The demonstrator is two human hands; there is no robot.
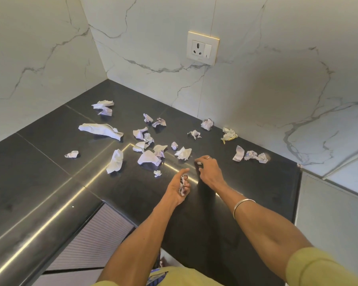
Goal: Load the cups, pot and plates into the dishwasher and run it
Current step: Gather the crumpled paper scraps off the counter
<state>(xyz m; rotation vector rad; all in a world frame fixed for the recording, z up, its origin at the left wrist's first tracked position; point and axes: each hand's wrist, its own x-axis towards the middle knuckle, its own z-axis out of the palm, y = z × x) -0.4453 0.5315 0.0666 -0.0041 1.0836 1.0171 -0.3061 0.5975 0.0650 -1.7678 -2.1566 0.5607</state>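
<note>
Left hand: your left hand (pixel 179 186) is nearest you, just in from the countertop's front edge, fingers curled round a small wad of paper scraps (pixel 183 185) already gathered.
Right hand: your right hand (pixel 208 169) lies just beyond it, palm down, fingertips pinching one tiny paper bit (pixel 199 163) off the black countertop (pixel 50 182). There is a ring on one finger and a bangle (pixel 243 207) on the wrist.
Step in hand: by my reading you are clearing litter, not loading anything.
Task's things: no cups, pot, plates or dishwasher show in this view, so I cannot tell where they are.
Doing it well: pass each pinched bit into the wad at once, so the picking fingers are free again. Squeeze the wad tight, since loose scraps could slip out as it grows.
Nearest next: the small scrap (pixel 157 173) just left of your left hand, then the folded piece (pixel 183 153) just beyond your right fingertips.
Middle cluster: the heap of crumpled papers (pixel 147 148) around the countertop's middle is best swept together with a flat palm and taken in one grab.
Right edge: the three pieces (pixel 250 156) near the right edge could be knocked off, so draw them inward.
Left side: the long crumpled sheet (pixel 100 130) and the tall one (pixel 115 161) are big; use them to wrap the small bits.
Far back: the balls (pixel 207 124) against the marble wall (pixel 256 89) and the pair (pixel 103 107) toward the far corner come last. The wall socket (pixel 202 48) above is well apart from them.
</note>
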